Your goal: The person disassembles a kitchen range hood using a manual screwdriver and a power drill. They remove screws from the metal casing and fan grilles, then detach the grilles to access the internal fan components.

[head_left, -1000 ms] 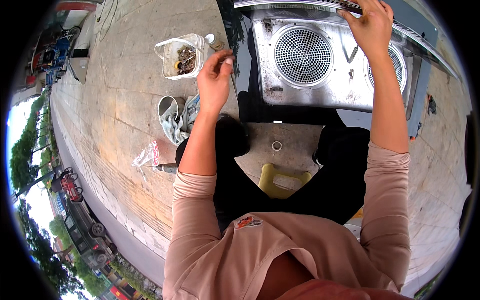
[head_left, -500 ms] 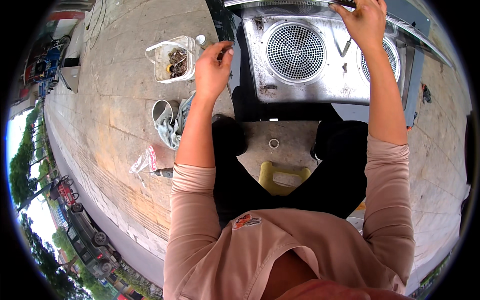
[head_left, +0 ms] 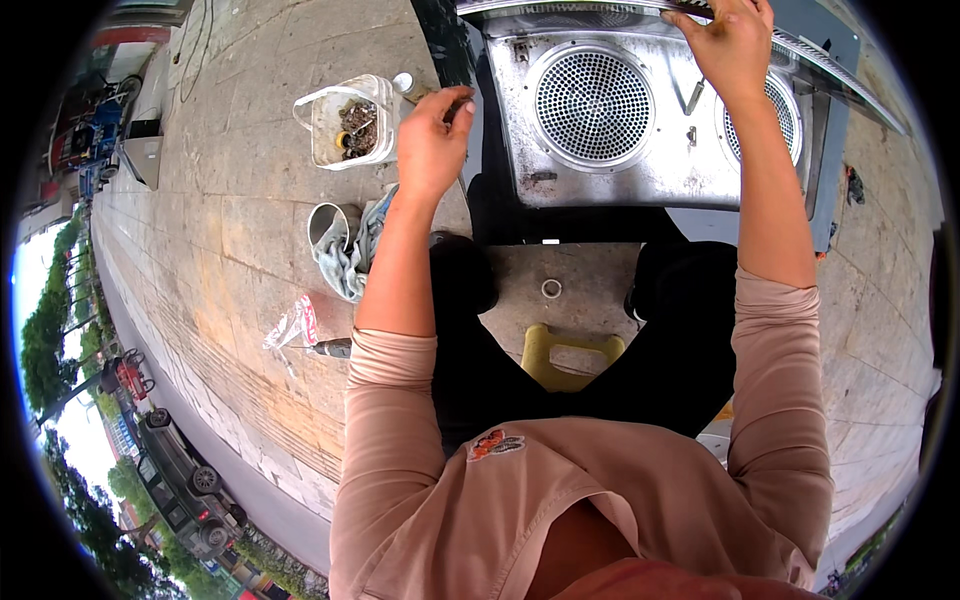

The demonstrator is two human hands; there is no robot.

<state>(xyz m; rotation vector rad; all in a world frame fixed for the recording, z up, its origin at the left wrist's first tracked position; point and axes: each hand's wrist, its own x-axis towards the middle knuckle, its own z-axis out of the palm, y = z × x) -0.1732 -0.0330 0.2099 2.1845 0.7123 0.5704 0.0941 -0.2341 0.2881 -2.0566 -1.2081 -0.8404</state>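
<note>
In front of me lies a metal range hood [head_left: 670, 180] with two round perforated grilles, the left grille [head_left: 595, 105] in full view and the right grille [head_left: 775, 120] partly behind my forearm. My right hand [head_left: 730, 50] grips the edge of a raised panel [head_left: 845, 88] along the hood's far side, thumb pointing left. My left hand [head_left: 434, 140] is held up just left of the hood, apart from its grilles. Its fingers are curled with the thumb close to them; whatever they hold, if anything, is too small to make out.
Left of the hood stands a white bucket [head_left: 318, 130] with small parts, beside a small white-topped container [head_left: 403, 83]. A metal pot [head_left: 325, 222] with a grey cloth [head_left: 345, 270], a plastic bag [head_left: 290, 325] and a dark-handled tool [head_left: 332, 348] lie nearer. Between my legs are a ring [head_left: 551, 288] and a yellow stool [head_left: 540, 360].
My left hand has shifted slightly right, toward the hood. My right hand keeps its grip on the panel, and the whole view has moved a little.
</note>
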